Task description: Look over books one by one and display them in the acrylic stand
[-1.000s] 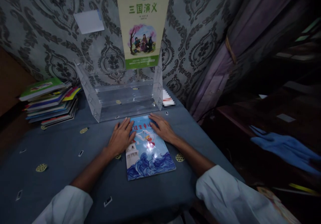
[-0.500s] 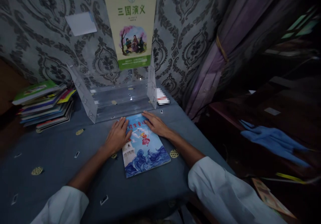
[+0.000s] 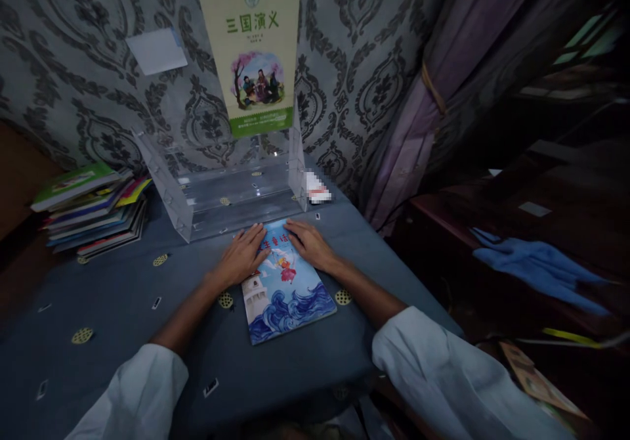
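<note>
A blue picture book [image 3: 290, 295] with a wave and a lighthouse on its cover lies flat on the dark tablecloth. My left hand [image 3: 241, 254] rests on its upper left part, fingers stretched out and covering some of the title. On the upper right edge lies my right hand [image 3: 311, 246], its fingers also extended. Just beyond the book stands a clear acrylic rack [image 3: 231, 197]. A green-and-cream book [image 3: 256, 52] stands upright at the back of this rack, its cover facing me.
To the left is a stack of books [image 3: 93, 213]. A small white item [image 3: 317, 187], partly blurred out, lies right of the rack. Patterned fabric [image 3: 364, 66] hangs behind, with a tied purple curtain [image 3: 418, 118]. A blue cloth [image 3: 531, 266] lies beyond the table's right edge.
My left hand has slid inward and to the right over the book, covering more of the title. My right hand has barely moved. The camera view has shifted slightly.
</note>
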Tool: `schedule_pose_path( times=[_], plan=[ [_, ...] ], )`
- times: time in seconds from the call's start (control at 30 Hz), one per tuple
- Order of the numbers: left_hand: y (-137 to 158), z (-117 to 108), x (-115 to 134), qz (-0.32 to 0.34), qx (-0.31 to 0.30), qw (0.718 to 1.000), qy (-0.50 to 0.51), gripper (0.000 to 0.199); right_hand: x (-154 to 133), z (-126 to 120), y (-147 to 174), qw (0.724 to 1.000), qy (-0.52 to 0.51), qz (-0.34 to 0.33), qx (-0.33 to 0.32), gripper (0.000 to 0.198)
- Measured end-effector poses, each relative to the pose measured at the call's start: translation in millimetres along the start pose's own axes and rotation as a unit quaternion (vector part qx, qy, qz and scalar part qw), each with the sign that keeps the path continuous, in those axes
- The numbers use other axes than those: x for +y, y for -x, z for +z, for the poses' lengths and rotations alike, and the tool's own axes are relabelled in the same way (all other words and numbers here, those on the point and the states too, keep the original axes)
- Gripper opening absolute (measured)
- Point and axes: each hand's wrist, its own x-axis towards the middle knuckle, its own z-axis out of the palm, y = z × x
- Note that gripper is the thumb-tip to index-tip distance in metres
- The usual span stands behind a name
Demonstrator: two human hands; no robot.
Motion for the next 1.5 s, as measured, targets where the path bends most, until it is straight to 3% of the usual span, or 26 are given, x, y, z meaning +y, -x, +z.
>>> schedule_pose_path(
  times=[0.53, 0.9, 1.07, 1.5],
  plan=[
    [-23.0, 1.0, 7.9, 0.014, -0.001, 1.0, -0.003, 0.049, -9.7, -7.3, 25.3, 1.0, 0.012, -0.006, 0.007, 0.035],
    [-38.6, 8.7, 12.9, 0.059, 0.014, 0.998, 0.017, 0.051, -20.0, -13.7, 34.7, 0.998, -0.011, -0.037, 0.042, 0.03],
    [-43.2, 10.1, 10.8, 0.081, -0.006, 0.996, 0.026, 0.05, -24.5, -14.4, 37.6, 0.998, -0.015, -0.038, 0.048, 0.03],
    [-45.7, 7.5, 18.6, 0.082, 0.009, 0.996, -0.017, 0.046, -43.9, -28.4, 73.4, 0.996, -0.068, -0.017, 0.062, 0.027]
  ],
)
